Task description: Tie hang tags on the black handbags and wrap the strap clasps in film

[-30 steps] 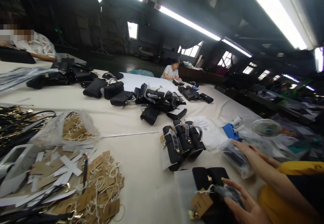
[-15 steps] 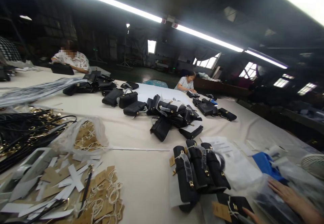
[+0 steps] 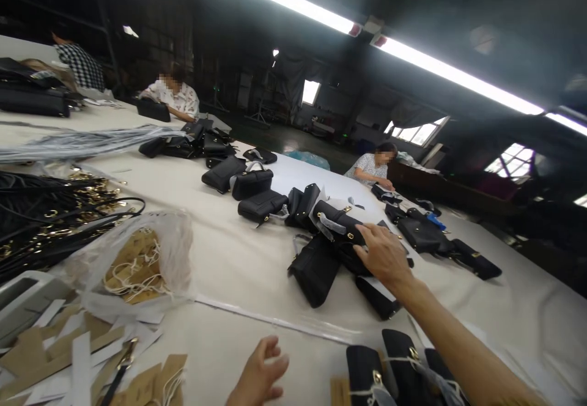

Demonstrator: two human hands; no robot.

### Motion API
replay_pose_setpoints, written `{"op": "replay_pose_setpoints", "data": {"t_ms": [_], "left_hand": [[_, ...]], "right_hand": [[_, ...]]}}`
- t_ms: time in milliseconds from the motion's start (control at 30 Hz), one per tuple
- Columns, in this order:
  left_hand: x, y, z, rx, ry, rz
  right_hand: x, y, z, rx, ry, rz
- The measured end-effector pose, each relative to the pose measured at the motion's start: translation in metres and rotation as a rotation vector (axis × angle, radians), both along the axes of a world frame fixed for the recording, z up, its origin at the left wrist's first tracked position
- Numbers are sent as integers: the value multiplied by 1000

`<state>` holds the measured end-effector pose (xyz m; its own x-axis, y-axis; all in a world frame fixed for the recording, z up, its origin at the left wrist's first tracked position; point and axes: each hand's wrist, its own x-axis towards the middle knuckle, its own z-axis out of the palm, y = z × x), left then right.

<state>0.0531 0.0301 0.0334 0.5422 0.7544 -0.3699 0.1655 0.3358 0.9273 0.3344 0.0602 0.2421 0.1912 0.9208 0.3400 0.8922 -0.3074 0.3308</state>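
Observation:
My right hand [image 3: 384, 257] reaches out over a heap of small black handbags [image 3: 321, 241] in the middle of the white table [image 3: 220, 253]. Its fingers lie on the top of one bag; they curve down over it, and I cannot see whether they grip. My left hand [image 3: 257, 376] hovers low at the bottom edge, fingers apart, holding nothing. Three upright black bags [image 3: 394, 369] with gold clasps and tags stand just right of that hand.
A clear plastic bag of brown paper tags [image 3: 137, 259] lies at the left, with loose tags and white strips [image 3: 68, 357] in front. Black straps with gold hardware [image 3: 55, 210] lie farther left. More bags [image 3: 247, 183] stretch back. Two seated people [image 3: 174, 97] work at the far side.
My right arm has swung from the plastic packets at the right out to the bag heap. My left hand left the tagged bag and now hangs open. The view turned left.

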Motion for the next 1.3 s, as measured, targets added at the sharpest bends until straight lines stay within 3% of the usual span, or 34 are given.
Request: {"op": "replay_pose_setpoints", "data": {"t_ms": [67,133,233,367,467,567,733,867,967,1033,1167,1300], "left_hand": [[40,42,-4,-119,-16,154],[74,82,-5,-133,-19,198],[109,132,-7,-112,28,151],[132,178,-13,-81,67,56],[143,202,-15,-9,101,73],[160,214,-12,13,54,87],[177,201,-3,-34,-119,112],[148,166,13,-14,-281,97],[97,131,31,29,-395,88],[53,108,43,30,-436,73],[-36,68,62,-55,-401,62],[-92,24,74,-43,-324,87]], "right_hand": [[-4,54,-13,-32,-18,20],[0,86,-31,-61,-7,15],[13,108,-54,-106,16,-24],[24,112,-73,-130,56,-20],[26,108,-77,-104,89,10],[30,99,-70,-47,125,50],[49,79,-35,160,229,48],[60,53,3,383,330,-53],[51,23,23,455,515,-7],[33,1,28,444,685,112],[-27,-41,18,283,936,359],[-99,-76,-23,-28,999,495]]}}
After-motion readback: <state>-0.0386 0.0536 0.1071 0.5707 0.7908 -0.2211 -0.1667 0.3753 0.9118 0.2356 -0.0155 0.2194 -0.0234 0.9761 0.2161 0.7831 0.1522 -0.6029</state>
